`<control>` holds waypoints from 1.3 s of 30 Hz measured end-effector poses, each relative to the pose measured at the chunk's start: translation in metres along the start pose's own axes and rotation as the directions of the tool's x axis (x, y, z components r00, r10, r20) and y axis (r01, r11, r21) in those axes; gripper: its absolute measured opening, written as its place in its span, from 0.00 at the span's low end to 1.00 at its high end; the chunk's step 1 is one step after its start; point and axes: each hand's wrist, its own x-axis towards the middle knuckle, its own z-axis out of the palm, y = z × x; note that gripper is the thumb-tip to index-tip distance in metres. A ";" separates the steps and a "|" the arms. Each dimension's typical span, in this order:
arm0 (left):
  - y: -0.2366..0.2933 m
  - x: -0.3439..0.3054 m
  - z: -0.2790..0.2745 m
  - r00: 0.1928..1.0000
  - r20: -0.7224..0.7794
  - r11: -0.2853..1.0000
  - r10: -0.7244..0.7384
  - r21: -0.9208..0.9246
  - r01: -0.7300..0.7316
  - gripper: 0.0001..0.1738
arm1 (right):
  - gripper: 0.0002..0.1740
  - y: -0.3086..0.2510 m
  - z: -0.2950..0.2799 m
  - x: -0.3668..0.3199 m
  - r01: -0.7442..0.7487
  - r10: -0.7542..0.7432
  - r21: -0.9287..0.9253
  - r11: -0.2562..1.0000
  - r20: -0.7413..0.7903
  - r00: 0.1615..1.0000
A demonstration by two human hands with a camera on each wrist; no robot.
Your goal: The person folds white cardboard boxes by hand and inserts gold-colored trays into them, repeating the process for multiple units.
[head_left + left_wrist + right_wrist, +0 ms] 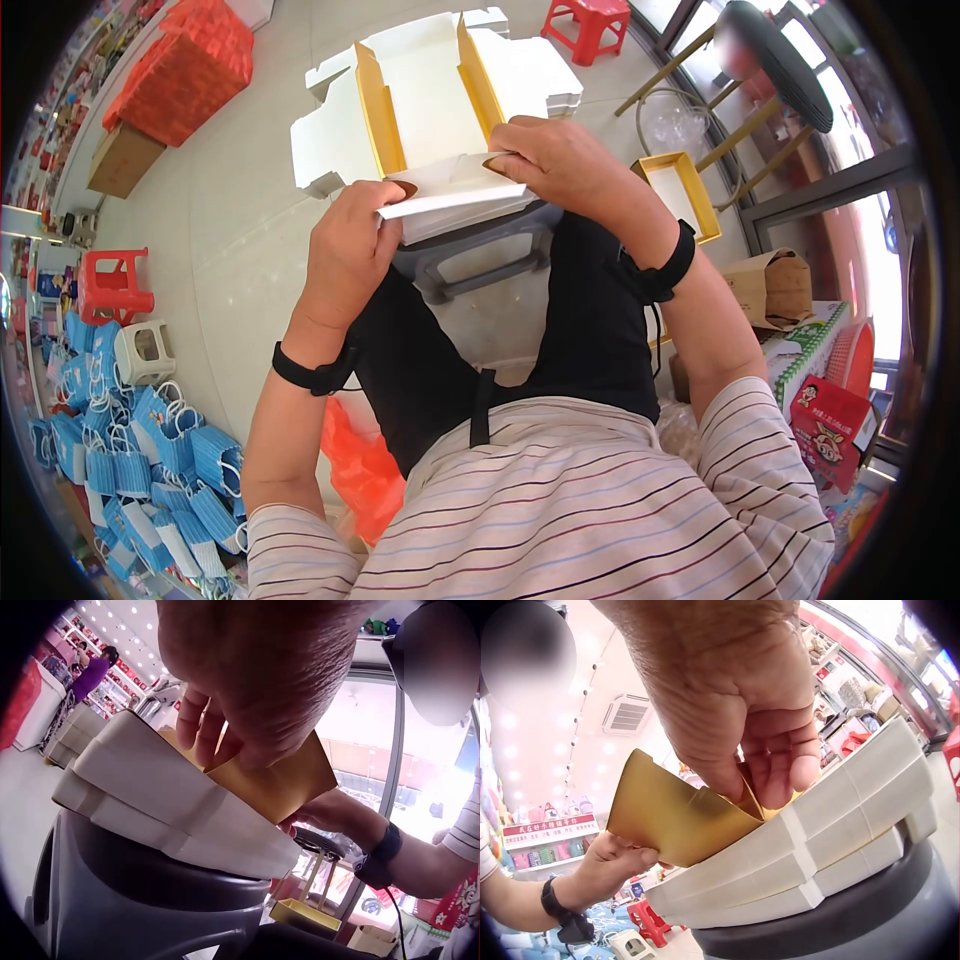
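Observation:
A half-folded cardboard box (430,100), white inside with gold side walls standing up, lies on a stack of flat white cardboard blanks (330,150). The stack rests on a dark grey stool (480,270) between the person's knees. At the box's near end, the left hand (350,240) grips the left corner of the raised end panel (455,205). The right hand (565,165) pinches that panel's right corner. In the left wrist view, the gold outer face (277,784) of the panel slants below the fingers. Fingers partly hide the corner folds in both wrist views.
A finished gold-edged box tray (707,215) sits on the floor at right, near a round black stool (785,75) and a brown paper bag (775,285). Several blue striped bags (165,430) lie at left, below red (115,285) and white stools (145,352).

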 end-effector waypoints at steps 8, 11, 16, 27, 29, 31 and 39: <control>-0.001 0.024 -0.005 0.999 -0.009 0.965 0.035 0.259 -0.032 0.30 | 0.11 -0.001 -0.001 0.002 -0.043 0.042 0.025 0.999 0.047 0.998; -0.013 0.029 -0.003 0.988 -0.018 0.967 0.155 0.207 -0.148 0.31 | 0.10 0.000 -0.001 0.004 -0.044 0.042 0.027 0.999 0.053 0.998; -0.005 0.031 -0.007 0.980 0.084 0.969 0.180 0.154 -0.191 0.29 | 0.12 0.001 -0.011 -0.004 -0.034 0.036 -0.024 0.999 0.085 0.996; 0.000 0.033 0.007 0.983 0.144 0.990 0.116 -0.096 -0.103 0.27 | 0.08 0.005 -0.022 -0.017 -0.064 0.042 0.145 0.987 0.147 0.988; 0.000 0.033 0.007 0.983 0.134 0.989 0.125 -0.101 -0.112 0.26 | 0.12 -0.003 -0.025 -0.022 -0.107 0.073 0.182 0.977 0.188 0.980; 0.000 0.034 0.007 0.983 0.122 0.986 0.137 -0.109 -0.124 0.26 | 0.17 -0.009 -0.027 -0.026 -0.219 0.167 0.193 0.957 0.256 0.952; -0.001 0.035 0.002 0.977 0.170 0.984 0.125 -0.148 -0.100 0.12 | 0.13 0.006 -0.002 -0.019 -0.103 0.096 0.139 0.985 0.058 0.994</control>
